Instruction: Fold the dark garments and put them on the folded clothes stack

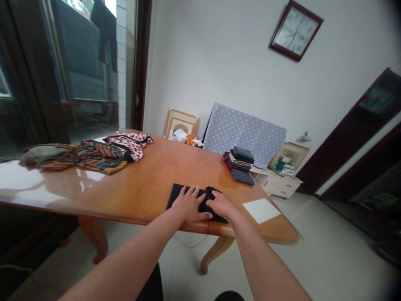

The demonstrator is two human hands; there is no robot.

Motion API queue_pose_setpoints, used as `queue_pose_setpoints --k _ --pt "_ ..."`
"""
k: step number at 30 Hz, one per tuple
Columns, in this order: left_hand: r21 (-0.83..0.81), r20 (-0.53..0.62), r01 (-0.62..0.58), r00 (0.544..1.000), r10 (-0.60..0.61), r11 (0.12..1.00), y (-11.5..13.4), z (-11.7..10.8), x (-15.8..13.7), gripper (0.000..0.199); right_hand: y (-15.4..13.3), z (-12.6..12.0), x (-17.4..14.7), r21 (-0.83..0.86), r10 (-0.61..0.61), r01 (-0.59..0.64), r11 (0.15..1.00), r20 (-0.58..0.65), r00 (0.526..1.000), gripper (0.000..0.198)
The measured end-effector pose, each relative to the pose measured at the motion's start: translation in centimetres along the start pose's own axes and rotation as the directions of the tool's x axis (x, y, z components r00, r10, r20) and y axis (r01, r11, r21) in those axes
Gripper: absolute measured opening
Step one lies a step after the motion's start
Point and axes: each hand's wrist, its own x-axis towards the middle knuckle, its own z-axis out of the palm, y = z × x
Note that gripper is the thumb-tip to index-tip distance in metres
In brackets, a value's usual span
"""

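A dark, folded piece of clothing lies near the front edge of the wooden table; its exact kind cannot be made out. Flat on its middle rests my left hand, fingers spread and pressing the fabric. My right hand grips the right end of the same cloth, where the fabric is bunched and turned over. The fingers of that hand are curled, and part of the cloth is hidden beneath both hands.
A stack of folded clothes stands at the table's far right, with a white sheet nearer me. Loose striped and patterned clothes lie at the left. The polished tabletop has a rounded right corner. Behind it, a dotted cloth covers something.
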Motion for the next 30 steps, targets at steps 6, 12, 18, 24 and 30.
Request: queue_pose_setpoints --k 6,12,18,24,30 --pt "-0.026 -0.004 0.026 1.000 -0.026 0.999 0.1 -0.2 0.0 0.110 0.7 -0.9 -0.2 0.237 0.176 -0.199 0.951 0.116 0.978 0.032" --pt "-0.114 0.079 0.027 0.997 -0.018 0.993 0.1 -1.7 -0.2 0.108 0.7 -0.3 -0.6 0.206 0.098 -0.114 0.972 0.084 0.992 0.031" --pt "-0.141 0.064 -0.004 0.998 0.013 0.990 0.0 -2.3 -0.5 0.086 0.5 0.7 -1.5 -0.214 -0.158 0.131 0.968 -0.116 0.981 0.030" --pt "-0.154 0.097 -0.020 0.995 0.035 0.988 -1.2 -1.8 0.1 0.065 1.1 2.1 -5.2 -0.310 -0.324 0.254 0.916 -0.198 0.925 0.038" --pt "-0.204 0.005 0.012 1.000 -0.012 0.979 -1.7 -1.5 1.0 0.048 0.2 3.0 -8.4 -0.426 -0.378 0.275 0.862 -0.178 0.908 0.037"
